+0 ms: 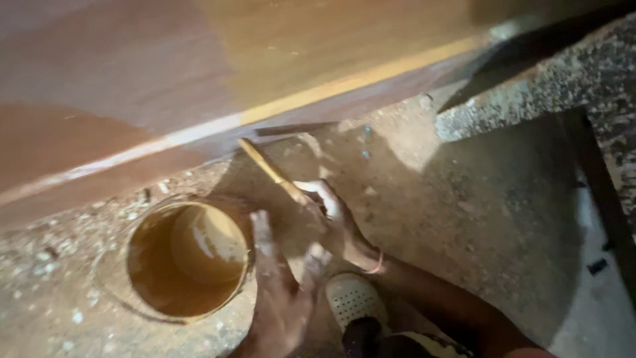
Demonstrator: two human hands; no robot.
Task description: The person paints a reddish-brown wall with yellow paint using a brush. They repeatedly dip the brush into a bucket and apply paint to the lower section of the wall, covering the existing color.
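My right hand point(334, 219) is closed around a thin yellow-handled brush point(268, 166). The handle points up and left toward the lower edge of a large brown wooden board point(199, 79). The brush tip lies in shadow and is hard to make out. My left hand point(278, 298) hovers with fingers spread just right of a round can point(142, 278) holding brown liquid. It is close to the rim, and I cannot tell if it touches. A thin bracelet sits on my right wrist.
The can stands on a dusty, speckled concrete floor point(464, 199). My foot in a white perforated shoe point(354, 298) is just below my hands. A rough speckled slab point(570, 79) and a dark bar point(603, 192) are at the right.
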